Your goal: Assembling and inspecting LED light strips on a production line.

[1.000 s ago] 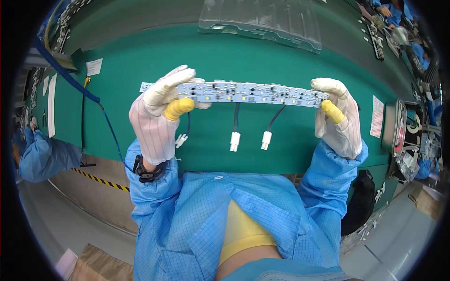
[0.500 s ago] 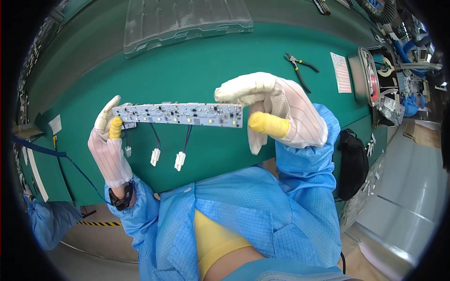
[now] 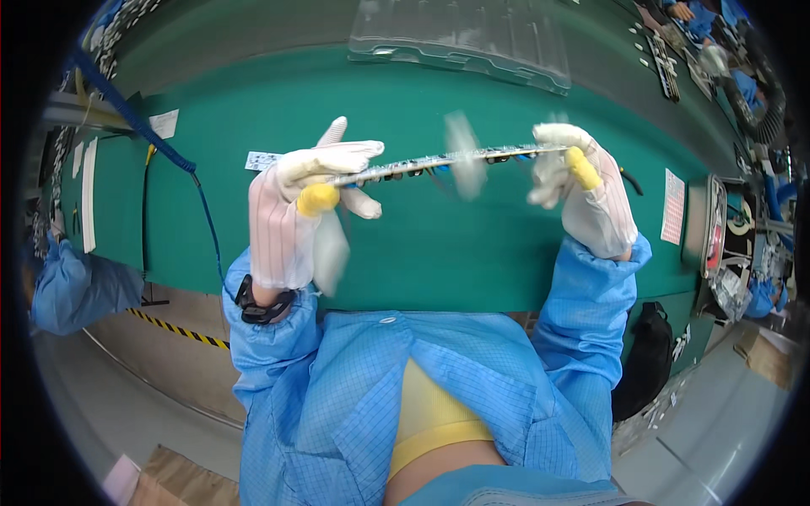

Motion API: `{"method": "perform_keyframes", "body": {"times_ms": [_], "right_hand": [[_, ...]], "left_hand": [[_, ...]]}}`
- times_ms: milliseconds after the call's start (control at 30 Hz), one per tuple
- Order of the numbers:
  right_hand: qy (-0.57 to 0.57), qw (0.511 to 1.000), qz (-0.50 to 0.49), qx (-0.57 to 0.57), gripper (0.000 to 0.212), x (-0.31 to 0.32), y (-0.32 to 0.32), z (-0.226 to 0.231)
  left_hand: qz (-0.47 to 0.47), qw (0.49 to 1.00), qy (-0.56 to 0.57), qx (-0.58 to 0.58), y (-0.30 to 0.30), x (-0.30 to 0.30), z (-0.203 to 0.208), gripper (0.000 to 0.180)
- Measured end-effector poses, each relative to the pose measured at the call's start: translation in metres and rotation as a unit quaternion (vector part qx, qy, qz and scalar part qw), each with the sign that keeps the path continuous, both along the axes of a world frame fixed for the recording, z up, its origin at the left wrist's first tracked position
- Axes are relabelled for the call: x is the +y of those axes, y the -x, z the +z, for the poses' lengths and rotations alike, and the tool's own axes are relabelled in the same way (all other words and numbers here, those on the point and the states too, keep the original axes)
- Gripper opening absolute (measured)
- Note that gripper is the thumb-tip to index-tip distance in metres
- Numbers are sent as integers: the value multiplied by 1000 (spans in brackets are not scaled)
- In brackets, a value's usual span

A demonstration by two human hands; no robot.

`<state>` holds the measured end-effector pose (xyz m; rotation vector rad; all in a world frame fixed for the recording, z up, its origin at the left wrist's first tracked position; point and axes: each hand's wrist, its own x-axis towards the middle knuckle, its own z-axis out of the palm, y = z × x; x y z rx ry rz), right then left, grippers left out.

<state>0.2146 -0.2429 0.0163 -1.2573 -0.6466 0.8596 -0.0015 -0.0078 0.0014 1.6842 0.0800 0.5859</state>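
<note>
A long, narrow LED circuit board (image 3: pixel 439 160) is held above the table, turned nearly edge-on, its right end a little higher. My left hand (image 3: pixel 325 173), in a white striped glove with a yellow thumb cover, grips the left end between thumb and fingers. At the other end, my right hand (image 3: pixel 586 173), gloved alike, pinches the board between thumb and fingers. Motion smears a white connector (image 3: pixel 464 156) at the board's middle and a pale shape (image 3: pixel 331 253) below my left hand. A small white board piece (image 3: pixel 261 160) shows beside my left hand.
A clear plastic tray (image 3: pixel 460 38) lies at the back of the green table (image 3: pixel 439 261). Black-handled pliers (image 3: pixel 631 181) are mostly hidden behind my right hand. Rightward are a label sheet (image 3: pixel 672 207) and a metal bin (image 3: pixel 700 223). A blue coiled cord (image 3: pixel 173 152) hangs at left.
The board has tilted from showing its LED face to nearly edge-on and shifted right in view. My right hand has closed on its right end. The hanging connectors have swung.
</note>
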Motion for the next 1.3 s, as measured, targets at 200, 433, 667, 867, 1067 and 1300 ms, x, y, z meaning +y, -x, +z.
{"method": "perform_keyframes", "body": {"times_ms": [200, 433, 667, 867, 1067, 1300], "right_hand": [[19, 998, 44, 45, 45, -8, 4, 11], [-70, 983, 99, 137, 57, 0, 14, 9], [-65, 962, 110, 243, 37, 3, 11, 5], [-11, 988, 71, 135, 51, 12, 13, 8], [113, 988, 105, -31, 59, 34, 11, 16], [164, 955, 219, -116, 47, 58, -59, 11]], "left_hand": [[216, 968, -24, 123, -3, -11, -9, 19], [273, 952, -25, 138, -3, -7, -9, 24], [175, 980, -90, 43, 9, 6, -20, 42], [149, 961, 234, -9, 1, -17, -6, 54], [293, 930, 97, 201, -8, 15, 10, 22], [310, 898, -142, 278, 48, 114, -35, 32]]}}
